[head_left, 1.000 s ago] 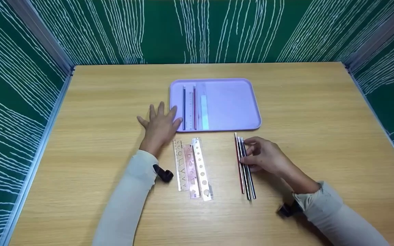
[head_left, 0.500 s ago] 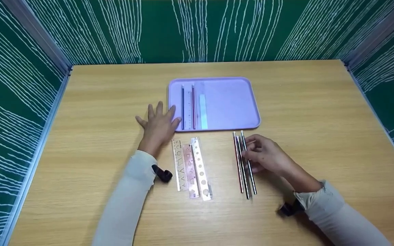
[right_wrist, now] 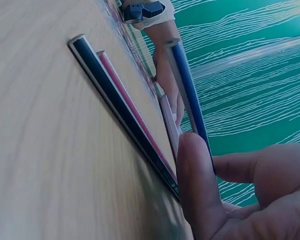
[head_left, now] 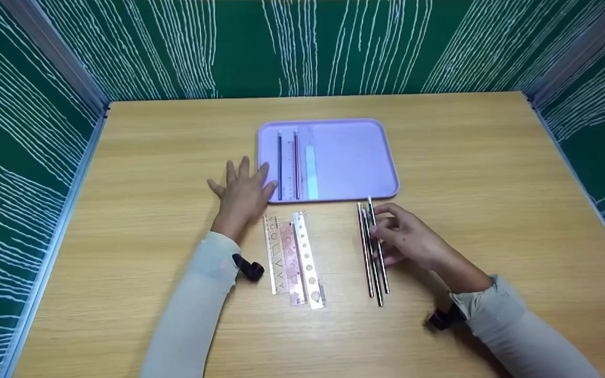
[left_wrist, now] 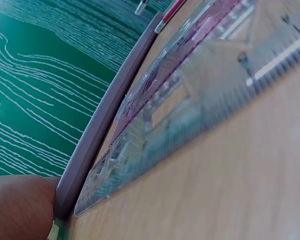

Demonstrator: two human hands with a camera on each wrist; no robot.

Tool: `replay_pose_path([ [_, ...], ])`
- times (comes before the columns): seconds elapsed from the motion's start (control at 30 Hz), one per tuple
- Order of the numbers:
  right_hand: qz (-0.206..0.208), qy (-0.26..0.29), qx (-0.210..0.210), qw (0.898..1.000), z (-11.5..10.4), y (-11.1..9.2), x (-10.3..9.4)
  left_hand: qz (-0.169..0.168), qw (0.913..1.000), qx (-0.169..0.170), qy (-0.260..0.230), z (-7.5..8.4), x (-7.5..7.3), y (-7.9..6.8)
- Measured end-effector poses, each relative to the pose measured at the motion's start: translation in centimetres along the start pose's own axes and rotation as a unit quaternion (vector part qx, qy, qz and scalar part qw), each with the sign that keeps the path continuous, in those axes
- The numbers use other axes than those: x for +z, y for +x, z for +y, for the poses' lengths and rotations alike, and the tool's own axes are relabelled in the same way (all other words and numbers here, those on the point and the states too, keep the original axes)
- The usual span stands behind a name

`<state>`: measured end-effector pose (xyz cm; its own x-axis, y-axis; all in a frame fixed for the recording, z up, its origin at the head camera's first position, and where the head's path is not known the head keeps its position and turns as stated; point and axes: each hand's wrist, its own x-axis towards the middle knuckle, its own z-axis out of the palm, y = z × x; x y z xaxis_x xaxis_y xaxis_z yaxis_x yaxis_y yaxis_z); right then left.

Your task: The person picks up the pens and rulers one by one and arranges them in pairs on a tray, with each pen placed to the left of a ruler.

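Observation:
My right hand (head_left: pixel 407 236) pinches a blue pencil (right_wrist: pixel 192 95) between thumb and fingers, raised off the table in the right wrist view. Below it a dark pencil (right_wrist: pixel 115 102) and a red pencil (right_wrist: pixel 132 107) lie side by side on the wood. My left hand (head_left: pixel 243 197) lies with fingers spread at the left edge of a purple tray (head_left: pixel 355 157), thumb over its rim. On the tray's left half are a blue pencil (head_left: pixel 280 173), a red pencil (head_left: pixel 296 173), a clear ruler (head_left: pixel 290 170) between them, and a ruler with a pale strip (head_left: pixel 311 173).
Between my arms lie a clear stencil ruler (head_left: pixel 276 257), a pink stencil ruler (head_left: pixel 294 268) and a ruler with round holes (head_left: pixel 309 257), close together. Green panels (head_left: pixel 250 47) with white lines border the wooden table (head_left: pixel 166 136) at the back and sides.
My right hand has separated the blue pencil from the other two and lifted it, its far end now nearer the tray. My left hand has stayed in place.

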<state>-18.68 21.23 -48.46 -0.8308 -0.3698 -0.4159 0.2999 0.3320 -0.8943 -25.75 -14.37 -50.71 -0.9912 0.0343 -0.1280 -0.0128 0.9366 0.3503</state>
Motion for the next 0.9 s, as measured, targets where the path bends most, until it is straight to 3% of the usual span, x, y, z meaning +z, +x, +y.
replay_pose_path([
  [0.5, -0.040, 0.059, 0.007, 0.997, -0.20, 0.26, -0.11, 0.005, 1.0000, 0.000, -0.005, 0.13, -0.19, -0.13],
  [0.9, -0.042, 0.079, -0.002, 0.996, -0.63, 0.78, -0.06, 0.009, 0.9999, 0.006, -0.002, 0.06, -0.14, -0.06],
])
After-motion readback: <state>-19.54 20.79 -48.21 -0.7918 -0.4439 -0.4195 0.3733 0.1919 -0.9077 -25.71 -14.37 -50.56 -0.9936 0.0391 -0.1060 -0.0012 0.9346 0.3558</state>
